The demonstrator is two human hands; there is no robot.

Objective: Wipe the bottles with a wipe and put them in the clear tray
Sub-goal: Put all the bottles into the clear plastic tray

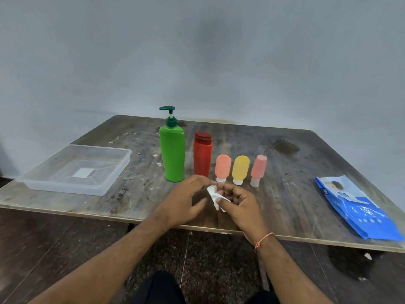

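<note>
Both hands meet above the near edge of the table, sharing a small white wipe: the left hand pinches its upper corner with the fingertips, and the right hand, wearing an orange thread at the wrist, grips its lower part with curled fingers. Just beyond the hands stand 5 bottles in a row, all upright on the table: a green pump bottle, a red bottle, then 3 small cap-down tubes, orange, yellow and pink. The clear tray sits to the far left, holding no bottles. A blue wipe packet lies at the right edge.
</note>
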